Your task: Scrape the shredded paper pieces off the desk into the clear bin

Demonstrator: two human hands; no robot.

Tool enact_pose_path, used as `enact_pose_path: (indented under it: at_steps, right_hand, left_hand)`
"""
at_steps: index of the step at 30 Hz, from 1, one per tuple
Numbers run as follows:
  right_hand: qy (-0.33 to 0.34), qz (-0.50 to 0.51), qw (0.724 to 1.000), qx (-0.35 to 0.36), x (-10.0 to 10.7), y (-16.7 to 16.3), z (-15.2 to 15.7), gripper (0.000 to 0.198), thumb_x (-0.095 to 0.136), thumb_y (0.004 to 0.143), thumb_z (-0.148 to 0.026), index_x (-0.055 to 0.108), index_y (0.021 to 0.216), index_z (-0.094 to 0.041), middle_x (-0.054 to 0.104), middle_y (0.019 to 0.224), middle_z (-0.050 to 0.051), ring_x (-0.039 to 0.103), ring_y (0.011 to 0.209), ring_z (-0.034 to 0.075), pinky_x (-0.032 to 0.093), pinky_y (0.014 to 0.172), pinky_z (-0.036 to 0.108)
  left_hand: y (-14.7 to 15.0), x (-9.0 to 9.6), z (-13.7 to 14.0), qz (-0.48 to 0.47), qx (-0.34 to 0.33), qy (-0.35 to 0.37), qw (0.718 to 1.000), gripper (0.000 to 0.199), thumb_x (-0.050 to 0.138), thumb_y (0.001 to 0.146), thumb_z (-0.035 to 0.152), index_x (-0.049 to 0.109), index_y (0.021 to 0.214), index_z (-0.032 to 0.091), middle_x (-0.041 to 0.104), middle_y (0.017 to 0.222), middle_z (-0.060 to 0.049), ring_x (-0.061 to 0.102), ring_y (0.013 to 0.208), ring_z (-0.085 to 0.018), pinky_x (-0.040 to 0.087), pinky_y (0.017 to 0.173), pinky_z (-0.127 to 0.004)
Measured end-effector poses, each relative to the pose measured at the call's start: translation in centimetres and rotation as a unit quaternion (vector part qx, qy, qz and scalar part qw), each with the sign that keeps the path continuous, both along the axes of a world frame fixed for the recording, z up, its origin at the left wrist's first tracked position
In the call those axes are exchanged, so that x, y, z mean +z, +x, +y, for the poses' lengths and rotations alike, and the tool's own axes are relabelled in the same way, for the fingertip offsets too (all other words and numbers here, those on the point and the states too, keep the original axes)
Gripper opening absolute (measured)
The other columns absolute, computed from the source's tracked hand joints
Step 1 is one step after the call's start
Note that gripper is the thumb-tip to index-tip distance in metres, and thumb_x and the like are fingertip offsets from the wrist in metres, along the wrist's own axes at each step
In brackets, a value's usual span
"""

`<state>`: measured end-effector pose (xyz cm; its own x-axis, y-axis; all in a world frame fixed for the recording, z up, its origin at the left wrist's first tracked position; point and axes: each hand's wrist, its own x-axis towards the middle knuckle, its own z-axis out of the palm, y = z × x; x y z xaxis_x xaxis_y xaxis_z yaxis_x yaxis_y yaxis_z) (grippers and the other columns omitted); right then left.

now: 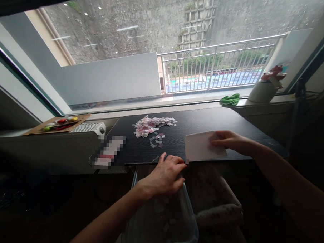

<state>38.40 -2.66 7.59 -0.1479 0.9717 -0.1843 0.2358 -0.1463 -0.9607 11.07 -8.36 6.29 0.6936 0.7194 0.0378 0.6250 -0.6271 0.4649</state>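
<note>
My right hand pinches a pale, flat rectangular card between thumb and fingers, holding it low over the right part of the dark table. My left hand is at the table's front edge, palm down, its fingers bent and apart, with no held thing visible. A tiny pale scrap is near its fingertips. Below that hand stands a clear plastic box with a few scraps inside. Further back on the table lies a heap of small pinkish-white paper pieces, with a smaller loose cluster in front.
A blurred-out flat item lies at the table's left corner. Left of it, a brown board with colourful pieces rests on a white radiator. On the windowsill are a green cloth and a pale container.
</note>
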Motion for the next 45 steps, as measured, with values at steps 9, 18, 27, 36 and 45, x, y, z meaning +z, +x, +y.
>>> enact_pose_path:
  at_steps: [9,18,27,36,45]
  right_hand:
    - [0.085,0.013,0.989,-0.118,-1.4,-4.5,2.5,0.011,0.069,0.065,-0.008,0.067,0.069,-0.017,0.071,0.064,0.000,0.063,0.056,0.012,0.051,0.052,0.022]
    - [0.052,0.025,0.997,-0.054,-2.5,-8.7,3.6,0.012,0.071,0.063,-0.008,0.068,0.071,-0.016,0.071,0.064,0.002,0.063,0.053,0.013,0.051,0.048,0.022]
    - [0.037,0.021,0.995,-0.089,-2.5,-7.3,3.1,0.012,0.069,0.065,-0.006,0.069,0.071,-0.016,0.072,0.066,0.001,0.064,0.056,0.013,0.052,0.052,0.021]
    - [0.019,0.054,0.998,-0.030,-3.4,-8.2,1.6,0.013,0.069,0.064,-0.010,0.070,0.075,-0.017,0.074,0.073,0.000,0.066,0.062,0.014,0.052,0.056,0.022]
    - [0.034,0.012,0.997,-0.064,-2.9,-7.4,0.7,0.012,0.071,0.061,-0.015,0.069,0.073,-0.016,0.072,0.071,0.002,0.064,0.064,0.015,0.051,0.056,0.023]
  left_hand:
    - [-5.8,-0.9,2.7,-0.051,0.155,0.059,0.985,0.030,0.056,0.079,0.020,0.068,0.107,0.021,0.065,0.112,-0.008,0.056,0.107,-0.025,0.040,0.101,-0.045]
    - [-7.6,-3.4,3.4,-0.138,0.207,0.042,0.968,0.028,0.063,0.073,0.019,0.069,0.100,0.022,0.065,0.104,-0.005,0.055,0.104,-0.023,0.043,0.097,-0.038]
    - [-7.3,-3.4,3.1,-0.158,0.211,0.027,0.964,0.032,0.066,0.071,0.016,0.067,0.102,0.022,0.065,0.102,-0.004,0.053,0.105,-0.022,0.042,0.097,-0.037]
    - [-5.7,-3.6,2.9,-0.085,0.259,0.075,0.959,0.032,0.071,0.071,0.023,0.066,0.102,0.023,0.063,0.100,-0.004,0.053,0.102,-0.025,0.037,0.099,-0.044]
    - [-5.4,-3.1,1.9,-0.015,0.293,0.120,0.949,0.022,0.069,0.075,0.021,0.067,0.097,0.022,0.063,0.099,-0.004,0.054,0.103,-0.024,0.030,0.104,-0.048]
